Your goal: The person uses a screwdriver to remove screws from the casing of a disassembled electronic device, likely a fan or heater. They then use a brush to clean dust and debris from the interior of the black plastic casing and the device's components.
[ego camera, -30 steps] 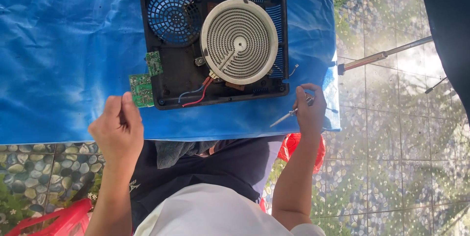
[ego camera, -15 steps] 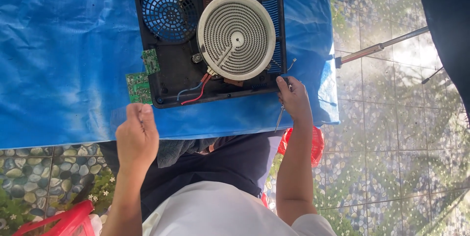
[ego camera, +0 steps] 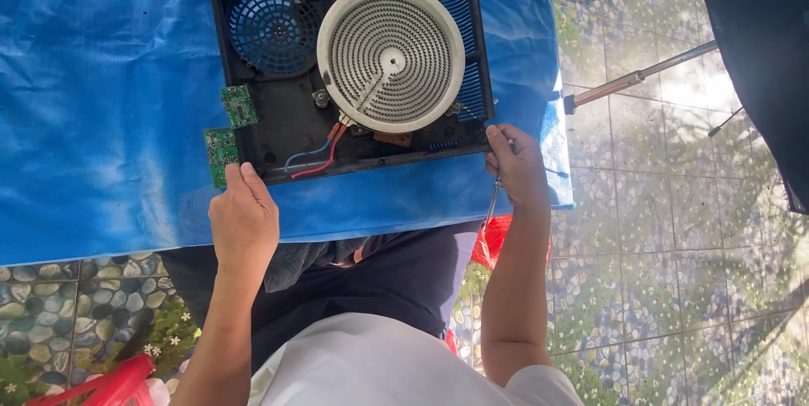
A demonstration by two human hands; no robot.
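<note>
On the blue tarpaulin (ego camera: pixel 101 94) that covers the table lies an opened electric cooker base (ego camera: pixel 278 132), a black plastic tray with its lid off, sitting near the person's edge of the cloth. Inside it, a round radiant heating element (ego camera: pixel 391 56) with a pale rim and a coiled grey face fills the right half, and a blue fan grille (ego camera: pixel 274 29) sits at the left beside it. Red and blue wires (ego camera: pixel 318 157) run from under the element along the near wall of the base. Two small green circuit boards (ego camera: pixel 229 128) hang at the base's near left corner, one just inside the wall, the other outside it on the tarpaulin. The left hand (ego camera: pixel 244 216) rests at that corner with fingers loosely curled, the thumb tip touching the near edge of the base beside the outer board; it grips nothing that can be seen. The right hand (ego camera: pixel 516 168) is at the near right corner, fingertips pressed against the base's edge, and it is closed around a slim metal tool (ego camera: pixel 490 208), likely a screwdriver, whose shaft points back toward the person's body. Beyond the table edge lies a patterned tiled floor (ego camera: pixel 657 246), with a metal rod (ego camera: pixel 636 79) just off the tarpaulin's right side and something red (ego camera: pixel 489 242) below the right wrist
</note>
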